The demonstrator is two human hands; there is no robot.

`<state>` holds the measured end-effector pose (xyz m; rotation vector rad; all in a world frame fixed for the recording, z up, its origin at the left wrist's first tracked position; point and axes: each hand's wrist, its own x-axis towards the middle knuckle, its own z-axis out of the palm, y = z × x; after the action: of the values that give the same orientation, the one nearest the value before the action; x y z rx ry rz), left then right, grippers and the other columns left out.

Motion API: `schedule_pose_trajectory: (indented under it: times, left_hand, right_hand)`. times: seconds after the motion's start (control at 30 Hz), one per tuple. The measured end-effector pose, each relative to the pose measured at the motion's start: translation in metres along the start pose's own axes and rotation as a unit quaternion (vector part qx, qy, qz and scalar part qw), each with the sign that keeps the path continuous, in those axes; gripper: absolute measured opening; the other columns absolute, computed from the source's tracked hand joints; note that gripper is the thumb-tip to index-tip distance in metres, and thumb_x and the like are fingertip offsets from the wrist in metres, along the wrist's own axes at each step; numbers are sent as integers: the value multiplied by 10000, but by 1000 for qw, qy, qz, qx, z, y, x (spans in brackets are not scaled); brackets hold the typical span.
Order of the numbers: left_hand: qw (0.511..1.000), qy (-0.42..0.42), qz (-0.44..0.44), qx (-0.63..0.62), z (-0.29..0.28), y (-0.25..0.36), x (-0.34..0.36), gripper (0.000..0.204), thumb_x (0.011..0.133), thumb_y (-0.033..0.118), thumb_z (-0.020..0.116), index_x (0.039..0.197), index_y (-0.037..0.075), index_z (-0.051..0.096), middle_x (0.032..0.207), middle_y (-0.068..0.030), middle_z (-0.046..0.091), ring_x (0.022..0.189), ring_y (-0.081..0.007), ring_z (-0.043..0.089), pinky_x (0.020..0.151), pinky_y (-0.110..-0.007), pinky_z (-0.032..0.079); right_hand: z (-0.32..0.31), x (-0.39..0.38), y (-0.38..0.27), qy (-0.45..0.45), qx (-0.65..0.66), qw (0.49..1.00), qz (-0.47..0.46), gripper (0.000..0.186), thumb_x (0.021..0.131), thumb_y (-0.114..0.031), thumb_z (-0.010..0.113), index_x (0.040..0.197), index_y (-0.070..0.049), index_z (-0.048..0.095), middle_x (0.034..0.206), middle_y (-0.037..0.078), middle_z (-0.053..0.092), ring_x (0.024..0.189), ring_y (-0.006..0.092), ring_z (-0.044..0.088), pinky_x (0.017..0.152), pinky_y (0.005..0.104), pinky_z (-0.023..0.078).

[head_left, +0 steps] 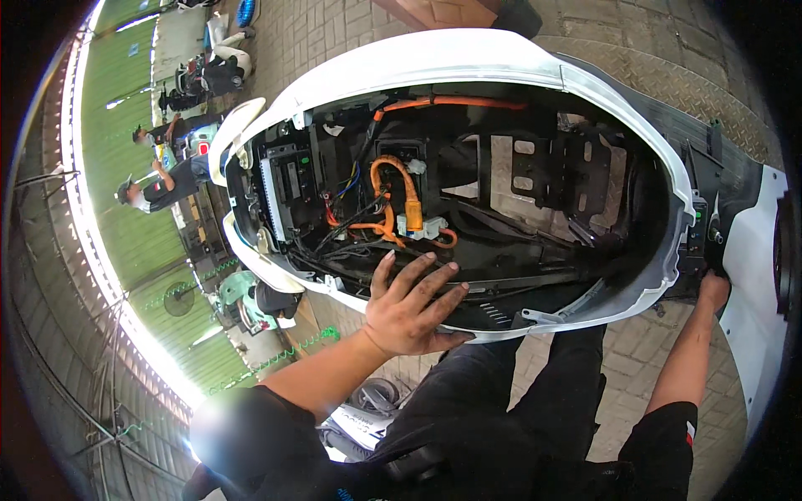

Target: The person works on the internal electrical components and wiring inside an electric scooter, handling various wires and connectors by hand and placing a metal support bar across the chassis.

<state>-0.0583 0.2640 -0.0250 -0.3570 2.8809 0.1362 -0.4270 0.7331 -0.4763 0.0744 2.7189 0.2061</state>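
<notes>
A white scooter body [434, 58] with an open cavity lies across the view in front of me. My left hand [413, 307] rests on its near rim with fingers spread, holding nothing. Just beyond those fingertips are orange cables [389, 213], one ending in an orange connector [413, 215], among black wires. A black box [292, 185] sits at the cavity's left end. At far right, my right hand [714, 290] is by the lower edge of a black panel [695, 234], beside a white front panel [756, 284]. The right fingers are mostly hidden, so their grip is unclear.
Black metal framework [585, 167] with cut-outs fills the cavity's right half. Two people [159, 188] are at the left, near other scooters. A green scooter [242, 296] and a coiled green hose [326, 334] are left of my arm. Paving [317, 42] surrounds the scooter.
</notes>
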Motion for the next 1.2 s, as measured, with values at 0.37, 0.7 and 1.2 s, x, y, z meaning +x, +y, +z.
schedule_pose_trajectory:
  times: [0.37, 0.7, 1.2]
  left_hand:
    - [1000, 8, -1, -8, -1, 2, 2, 601, 687, 653, 702, 1111, 227, 699, 1213, -12, 657, 1193, -250, 588, 1141, -561, 198]
    - [999, 13, -1, -30, -4, 2, 1, 578, 711, 620, 712, 1096, 190, 689, 1165, -19, 664, 1118, -239, 612, 1101, -523, 308]
    - [968, 59, -149, -192, -45, -87, -35, 528, 739, 342, 802, 1162, 61, 660, 1149, -142, 653, 1122, -354, 584, 1005, -456, 440]
  right_hand:
    - [0, 4, 7, 8, 10, 999, 36, 452, 857, -387, 579, 1149, -60, 692, 1200, 211, 660, 1110, 417, 620, 936, 516, 488]
    - [-89, -104, -8, 101, 228, 967, 48, 454, 896, -384, 641, 1138, -2, 681, 1138, 203, 693, 1075, 359, 648, 929, 430, 495]
    - [-358, -331, -311, -305, 768, 495, -269, 189, 887, 2, 629, 1074, 9, 607, 977, 101, 663, 908, 208, 661, 838, 346, 529]
